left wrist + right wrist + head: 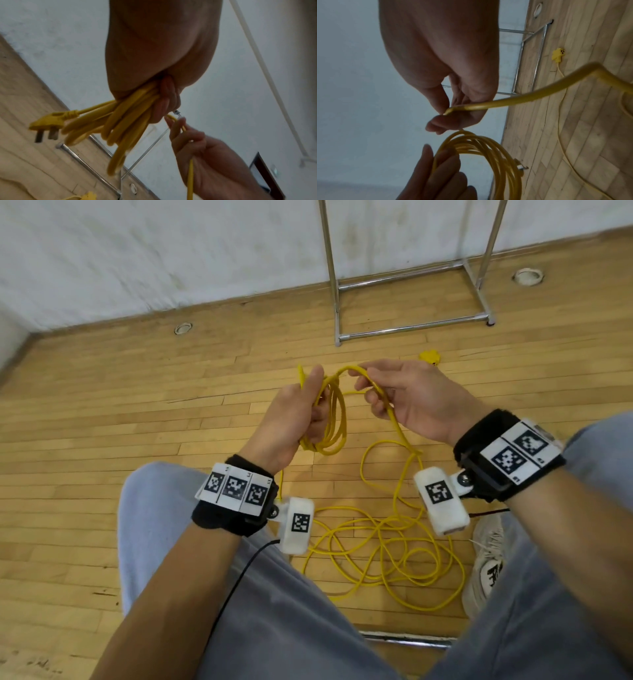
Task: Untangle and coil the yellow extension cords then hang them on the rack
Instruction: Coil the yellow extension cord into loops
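Above the floor, left hand (294, 419) grips the coil (330, 422) (several loops); right hand (407, 402) pinches its cord (394, 419).

No words or brand names can be read. The white wrist tags (236, 487) at lower centre-left of the head view carry black square-code patterns with tiny digits at their corners, one seemingly a 3, the rest too small to make out. The white sneaker (486, 563) at lower right bears a black mark, illegible.
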Tool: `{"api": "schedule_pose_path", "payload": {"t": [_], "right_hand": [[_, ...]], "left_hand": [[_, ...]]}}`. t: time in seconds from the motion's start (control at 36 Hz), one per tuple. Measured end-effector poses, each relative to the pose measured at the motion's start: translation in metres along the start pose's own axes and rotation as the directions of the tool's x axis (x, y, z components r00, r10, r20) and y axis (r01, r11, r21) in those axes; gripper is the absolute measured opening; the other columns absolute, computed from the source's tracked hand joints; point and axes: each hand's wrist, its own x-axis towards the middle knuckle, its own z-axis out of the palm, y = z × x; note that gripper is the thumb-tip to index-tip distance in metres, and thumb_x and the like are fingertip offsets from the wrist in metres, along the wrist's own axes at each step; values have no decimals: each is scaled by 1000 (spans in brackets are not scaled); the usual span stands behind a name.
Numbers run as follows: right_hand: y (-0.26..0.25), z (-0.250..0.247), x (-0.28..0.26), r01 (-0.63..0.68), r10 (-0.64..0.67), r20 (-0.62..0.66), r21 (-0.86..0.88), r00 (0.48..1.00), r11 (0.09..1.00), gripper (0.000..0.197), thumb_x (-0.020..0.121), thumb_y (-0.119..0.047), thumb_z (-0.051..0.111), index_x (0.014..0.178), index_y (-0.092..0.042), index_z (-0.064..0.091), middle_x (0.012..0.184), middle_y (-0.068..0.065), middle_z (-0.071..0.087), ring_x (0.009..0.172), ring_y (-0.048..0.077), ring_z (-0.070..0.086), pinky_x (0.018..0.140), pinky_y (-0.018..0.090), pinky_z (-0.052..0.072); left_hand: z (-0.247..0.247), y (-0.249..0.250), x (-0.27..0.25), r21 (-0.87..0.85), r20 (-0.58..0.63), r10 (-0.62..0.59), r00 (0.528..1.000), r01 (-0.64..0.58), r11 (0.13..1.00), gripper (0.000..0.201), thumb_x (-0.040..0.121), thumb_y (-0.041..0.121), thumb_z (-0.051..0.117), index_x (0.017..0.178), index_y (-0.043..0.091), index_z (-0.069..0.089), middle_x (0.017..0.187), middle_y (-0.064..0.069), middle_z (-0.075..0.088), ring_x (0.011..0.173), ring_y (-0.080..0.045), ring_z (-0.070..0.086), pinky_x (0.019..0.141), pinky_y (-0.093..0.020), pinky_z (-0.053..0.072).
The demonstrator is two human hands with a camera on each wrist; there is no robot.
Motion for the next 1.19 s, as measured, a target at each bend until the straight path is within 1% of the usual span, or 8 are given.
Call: {"api": "schedule_pose_path", "payload": {"t": [0.11,0.28,0.47,0.56,0.64,0.78,1.0,1.19], "right_hand": [[4,6,-1,55,-54,10,-101,998,993,20,102,-14,60,116,-5,70,100,10,74,63,13,57,54,21,46],[12,12,1,84,-91,-29,-203,995,976,25,101,-9,62,120,4,70,80,6,57,55,12,42,50,23,28],[16,26,-9,116,-98,80,-266,992,957,30,101,-2,59,126,-13,71,90,13,69,66,17,54,62,29,47],[21,30,-10,156,-156,24,-299,987,941,27,98,-5,67,124,-9,71,87,18,67,65,20,63,63,33,57],[26,33,-9,122,-138,-45,-266,989,956,19,93,-8,73,108,-3,63,72,7,69,66,24,70,67,42,63],[36,36,-10,66,-102,-135,-243,986,968,29,90,-23,80,86,-8,56,69,14,69,61,25,71,62,39,63],[49,43,-9,-155,107,-181,-277,978,948,58,81,-67,73,90,-11,59,65,6,62,59,18,66,59,32,59],[55,45,-10,-64,66,-8,-383,998,922,51,95,-58,63,78,-10,59,66,6,60,60,21,61,62,33,57]], "left_hand": [[13,-8,-2,103,-2,75,997,-74,992,44,108,47,39,80,20,58,60,4,32,51,-13,27,48,-29,23],[26,-15,0,-26,-99,-8,995,5,1000,63,106,62,18,84,14,53,56,5,37,46,-12,31,49,-28,28],[31,-16,1,-120,-209,53,976,-79,990,60,109,55,21,80,14,54,57,2,44,45,-11,37,45,-24,33],[33,-19,3,-84,-244,80,966,-103,991,56,109,53,26,84,12,52,61,-6,47,47,-14,42,46,-28,35],[36,-22,4,-108,-257,59,965,-89,990,49,108,53,31,96,10,52,63,-5,49,49,-15,48,47,-28,41],[38,-24,5,-128,-307,65,949,-109,986,48,108,52,34,100,9,54,69,1,53,56,-12,49,50,-26,44],[35,-17,5,-239,-306,146,941,-225,945,39,111,41,33,89,12,48,72,0,55,65,-13,52,61,-25,46],[19,-6,10,-402,-297,99,950,-218,889,38,111,42,33,91,13,45,65,1,45,50,-15,48,53,-31,44]]}}
